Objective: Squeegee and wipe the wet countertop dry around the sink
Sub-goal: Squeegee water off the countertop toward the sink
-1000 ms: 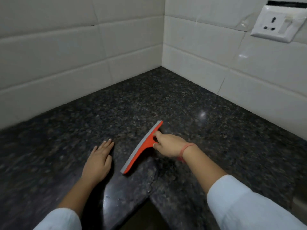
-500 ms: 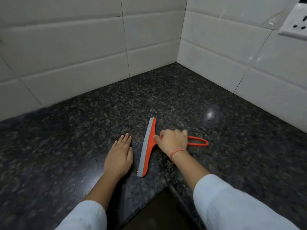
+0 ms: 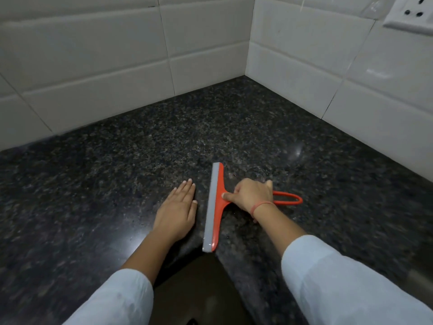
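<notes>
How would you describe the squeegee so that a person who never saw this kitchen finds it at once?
Start at the corner where the two white tiled walls meet the dark speckled countertop. Come toward the front edge, between the two hands. The squeegee lies there under the right hand: the only orange thing, with a grey blade and looped handle.

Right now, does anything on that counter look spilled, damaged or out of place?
Nothing stands out. The squeegee lies blade-down on the granite countertop, right hand on its handle, left hand flat beside it. No puddle or chip shows.
</notes>
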